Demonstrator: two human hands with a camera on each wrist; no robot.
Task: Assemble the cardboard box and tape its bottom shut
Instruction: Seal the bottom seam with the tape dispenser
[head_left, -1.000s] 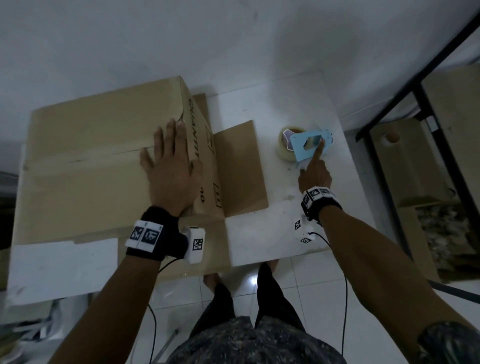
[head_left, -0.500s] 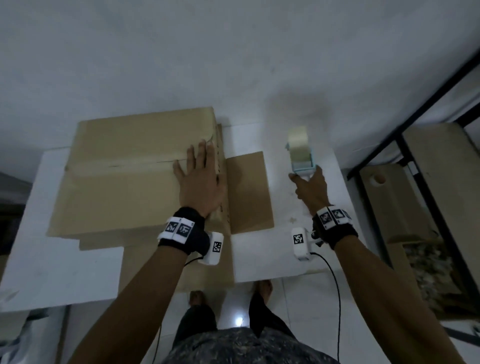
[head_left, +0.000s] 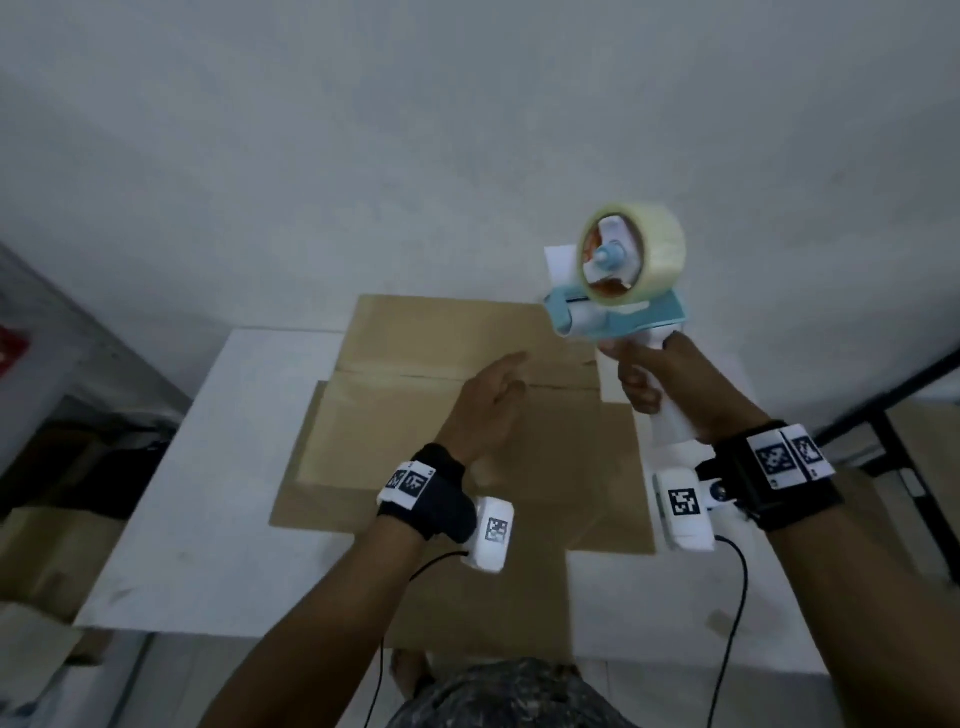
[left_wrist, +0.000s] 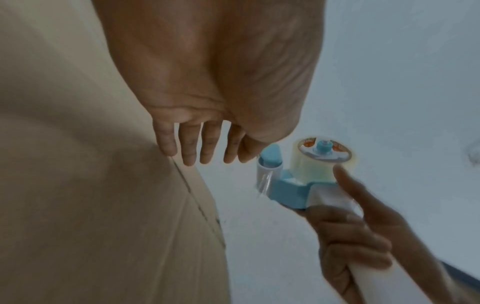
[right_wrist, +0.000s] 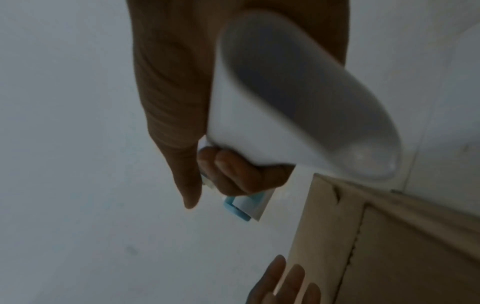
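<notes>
Fig.: your right hand (head_left: 670, 384) grips the tape dispenser (head_left: 618, 280) at 1 o'clock; left hand (head_left: 488, 410), fingers straight (nothing held), should press the flaps of the box (head_left: 415, 415) flat w/ seam closed.

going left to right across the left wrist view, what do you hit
cardboard box → left hand → tape dispenser → right hand, gripping the dispenser's white handle

- The cardboard box (head_left: 457, 415) was plain tan.
- The tape dispenser (head_left: 618, 306) had a light blue frame and white handle.
- Its tape roll (head_left: 657, 249) was pale yellowish and translucent.
- The table (head_left: 218, 467) was white.
- The wristbands (head_left: 436, 493) were black, bearing black-and-white square markers.
</notes>
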